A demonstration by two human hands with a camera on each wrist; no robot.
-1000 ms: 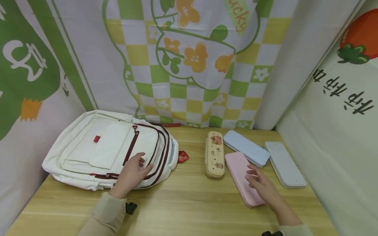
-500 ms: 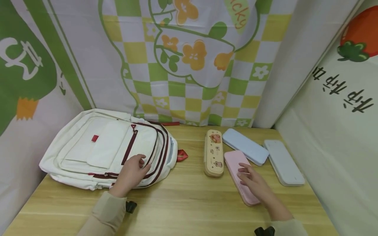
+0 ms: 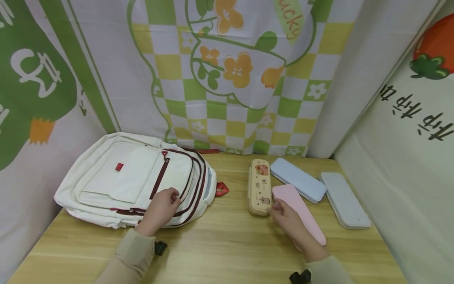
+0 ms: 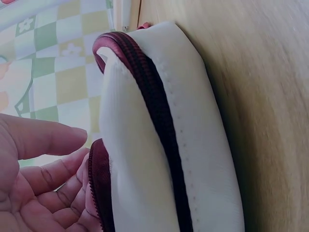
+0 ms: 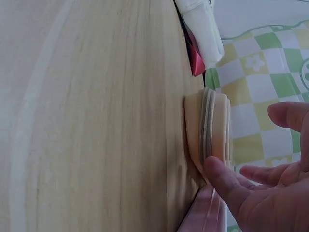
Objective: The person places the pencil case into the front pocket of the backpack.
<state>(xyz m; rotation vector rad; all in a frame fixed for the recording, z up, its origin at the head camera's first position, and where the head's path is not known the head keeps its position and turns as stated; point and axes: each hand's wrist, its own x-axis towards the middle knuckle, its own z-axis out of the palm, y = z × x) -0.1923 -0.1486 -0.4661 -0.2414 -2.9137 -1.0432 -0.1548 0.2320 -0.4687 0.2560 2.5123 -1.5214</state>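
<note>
One relaxed right hand (image 3: 289, 224), holding nothing, has swung from the pink case (image 3: 300, 205) to beside the yellow case (image 3: 260, 187), right of centre, suggesting a fresh choice. The left hand (image 3: 161, 208), also loose, stays at the backpack (image 3: 129, 175), left.

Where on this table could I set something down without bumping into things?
The wooden table is bare between the backpack and cream case, a strip widening toward the camera. A smaller patch lies in front of the grey case. It's crowded around the right hand, pink case and blue case.
</note>
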